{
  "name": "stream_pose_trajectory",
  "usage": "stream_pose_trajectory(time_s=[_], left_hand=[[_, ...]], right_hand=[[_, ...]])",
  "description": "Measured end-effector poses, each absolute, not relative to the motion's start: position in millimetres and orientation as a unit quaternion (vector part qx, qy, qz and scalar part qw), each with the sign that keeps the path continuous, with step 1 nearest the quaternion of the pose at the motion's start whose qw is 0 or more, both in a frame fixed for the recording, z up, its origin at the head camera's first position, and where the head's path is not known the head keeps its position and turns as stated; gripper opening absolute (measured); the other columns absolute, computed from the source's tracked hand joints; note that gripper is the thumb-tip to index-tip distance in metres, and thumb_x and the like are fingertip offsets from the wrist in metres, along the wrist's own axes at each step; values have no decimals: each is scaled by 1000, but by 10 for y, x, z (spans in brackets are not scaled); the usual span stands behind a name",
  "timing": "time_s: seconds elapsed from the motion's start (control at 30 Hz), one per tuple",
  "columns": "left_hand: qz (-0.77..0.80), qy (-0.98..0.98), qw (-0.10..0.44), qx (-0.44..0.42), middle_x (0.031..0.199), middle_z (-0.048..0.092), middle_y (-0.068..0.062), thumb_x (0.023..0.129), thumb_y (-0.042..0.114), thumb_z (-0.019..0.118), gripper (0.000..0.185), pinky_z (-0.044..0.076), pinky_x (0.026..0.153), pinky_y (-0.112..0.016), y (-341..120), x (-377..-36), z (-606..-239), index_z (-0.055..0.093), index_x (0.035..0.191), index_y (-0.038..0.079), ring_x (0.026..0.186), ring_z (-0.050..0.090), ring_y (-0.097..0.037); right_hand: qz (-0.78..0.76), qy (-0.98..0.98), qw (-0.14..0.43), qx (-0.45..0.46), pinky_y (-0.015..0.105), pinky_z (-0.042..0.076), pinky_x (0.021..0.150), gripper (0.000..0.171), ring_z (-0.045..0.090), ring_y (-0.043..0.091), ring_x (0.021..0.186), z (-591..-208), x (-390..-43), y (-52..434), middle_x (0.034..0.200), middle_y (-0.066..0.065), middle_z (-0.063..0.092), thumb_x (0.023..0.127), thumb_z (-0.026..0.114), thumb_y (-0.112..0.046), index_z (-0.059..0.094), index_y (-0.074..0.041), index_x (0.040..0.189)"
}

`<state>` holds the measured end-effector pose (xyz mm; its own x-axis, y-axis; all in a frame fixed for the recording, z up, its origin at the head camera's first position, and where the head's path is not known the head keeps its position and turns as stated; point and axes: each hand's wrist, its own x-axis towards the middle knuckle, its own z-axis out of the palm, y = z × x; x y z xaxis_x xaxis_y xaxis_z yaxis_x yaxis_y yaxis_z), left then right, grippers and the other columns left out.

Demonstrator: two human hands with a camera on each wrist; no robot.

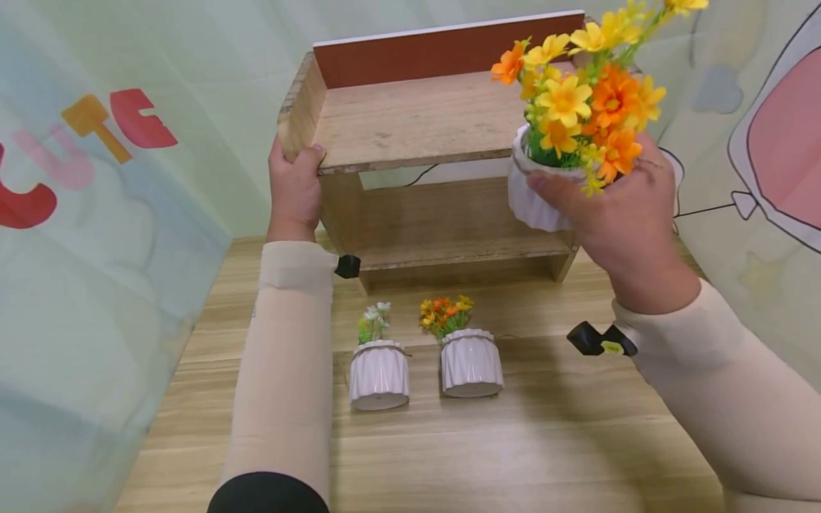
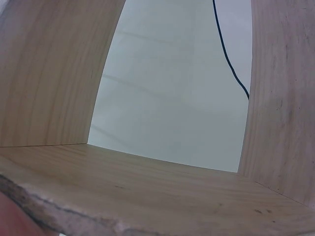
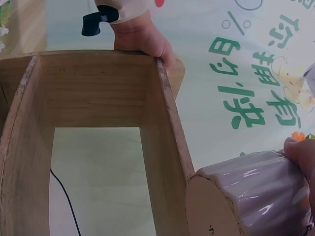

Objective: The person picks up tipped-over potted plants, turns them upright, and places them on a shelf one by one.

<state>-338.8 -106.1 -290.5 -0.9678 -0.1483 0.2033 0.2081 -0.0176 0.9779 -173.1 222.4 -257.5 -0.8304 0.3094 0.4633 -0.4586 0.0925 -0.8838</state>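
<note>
Fingers of the right hand (image 1: 635, 221) grip the flowering pot (image 1: 537, 196) before the right end of the wooden shelf (image 1: 417, 121); those of the left hand (image 1: 295, 187) clasp its left end. Bringing the pot to the shelf seems the step; the next move calls for keeping it level. Both arms (image 1: 285, 370) reach shelfward, the right slanting inward.

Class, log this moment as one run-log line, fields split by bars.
left hand: grips wooden shelf | right hand: holds white flowerpot | wood-grain surface: white-flowered pot, orange-flowered pot
</note>
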Motion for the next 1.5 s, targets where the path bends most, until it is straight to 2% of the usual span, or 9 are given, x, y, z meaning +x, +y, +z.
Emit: stream_pose_trajectory(time_s=[0.4, 1.03, 1.33, 1.5], left_hand=[[-710, -695, 115, -13, 164, 41, 1, 101, 26, 55, 65, 34, 121, -31, -1058, -3387, -2912, 36, 163, 29, 145, 43, -16], [-711, -693, 118, -11, 163, 40, 1, 100, 26, 55, 66, 34, 120, -29, -1050, -3379, -2915, 36, 163, 29, 144, 42, -16], [-709, -694, 123, -21, 163, 42, 0, 101, 25, 55, 64, 35, 120, -29, -1053, -3366, -2912, 38, 163, 27, 143, 43, -16], [-715, -684, 137, -43, 160, 45, -4, 98, 20, 55, 64, 36, 118, -26, -1052, -3362, -2920, 42, 161, 22, 142, 46, -17]], right_hand=[[673, -685, 276, 45, 31, 36, 120, 79, 51, 21, 138, -2545, -1758, 2228, 147, 5, 61, 73, 90, 4, 59, -10, 144], [691, -663, 283, 51, 32, 40, 118, 74, 52, 23, 137, -2460, -1803, 2194, 146, 7, 62, 74, 88, 6, 62, -8, 142], [693, -664, 278, 45, 32, 42, 117, 74, 54, 22, 135, -2411, -1787, 2186, 145, 6, 63, 75, 89, 4, 61, -10, 143], [692, -667, 272, 41, 33, 42, 118, 74, 53, 22, 136, -2376, -1766, 2173, 146, 5, 61, 77, 89, 3, 60, -11, 144]])
